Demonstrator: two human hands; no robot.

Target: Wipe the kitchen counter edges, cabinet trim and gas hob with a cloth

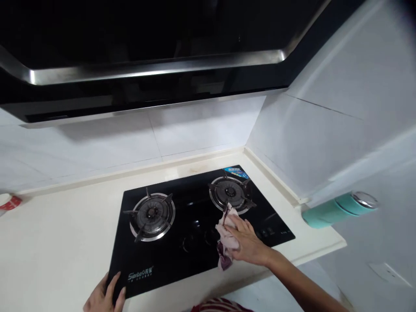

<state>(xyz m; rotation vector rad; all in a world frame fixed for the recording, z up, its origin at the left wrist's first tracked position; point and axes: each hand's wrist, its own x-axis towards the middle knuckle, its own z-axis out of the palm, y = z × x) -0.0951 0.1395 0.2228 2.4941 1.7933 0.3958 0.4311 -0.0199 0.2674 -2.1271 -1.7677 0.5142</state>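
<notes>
A black glass gas stove (191, 255) with two burners is set on the pale counter. My right hand (248, 242) presses a pinkish-white cloth (227, 236) with dark purple parts against the glass, just in front of the right burner (229, 192). The cloth is bunched under my fingers and partly hidden by them. At the stove's front left corner rests my left hand (105, 297), its fingers apart and touching the edge near the printed brand name. The left burner (151, 213) lies beyond that hand, with its pan support in place.
A black range hood (156, 82) with a steel strip hangs low over the counter. A teal bottle (338, 210) stands by the right wall. At the far left is a red and white container (9, 202). A socket (388, 274) shows at lower right.
</notes>
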